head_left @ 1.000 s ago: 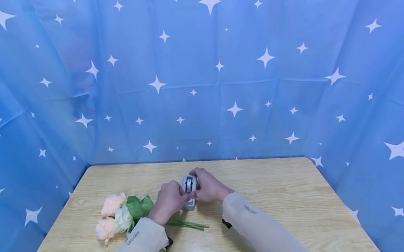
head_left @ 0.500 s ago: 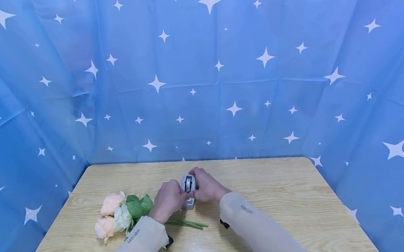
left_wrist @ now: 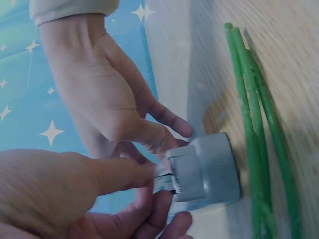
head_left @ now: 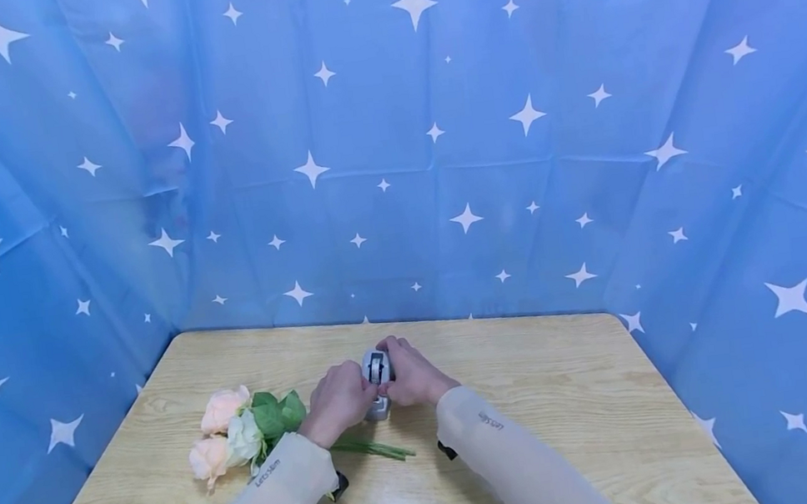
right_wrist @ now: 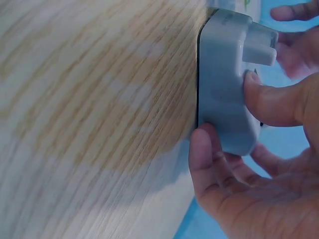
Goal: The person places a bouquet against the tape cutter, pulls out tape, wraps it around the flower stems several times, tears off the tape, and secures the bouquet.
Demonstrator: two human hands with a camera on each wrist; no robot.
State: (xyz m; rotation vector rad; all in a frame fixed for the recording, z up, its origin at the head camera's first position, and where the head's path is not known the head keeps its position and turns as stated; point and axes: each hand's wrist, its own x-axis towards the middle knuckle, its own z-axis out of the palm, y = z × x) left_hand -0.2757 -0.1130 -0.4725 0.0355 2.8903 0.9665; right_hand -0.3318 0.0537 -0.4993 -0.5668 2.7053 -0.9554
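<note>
A grey tape dispenser point(head_left: 378, 411) stands on the wooden table, between my two hands. My right hand point(head_left: 413, 375) grips its body from the right; in the right wrist view the thumb lies against the dispenser's top and the other fingers curl under its end. My left hand point(head_left: 338, 399) is at the dispenser's near end. In the left wrist view its thumb and forefinger pinch the end of the tape point(left_wrist: 165, 184) at the dispenser's mouth. The fingertips partly hide the tape, so its free length cannot be told.
Artificial roses, two pink point(head_left: 210, 458) and one white point(head_left: 245, 435), lie left of my hands. Their green stems point(head_left: 378, 450) run under my left wrist, in front of the dispenser. A blue star-patterned curtain point(head_left: 389, 136) surrounds the table point(head_left: 543, 403).
Both hands keep their hold at the tape dispenser with barely any motion. My right forearm has shifted very slightly to the left; the flowers lie unchanged.
</note>
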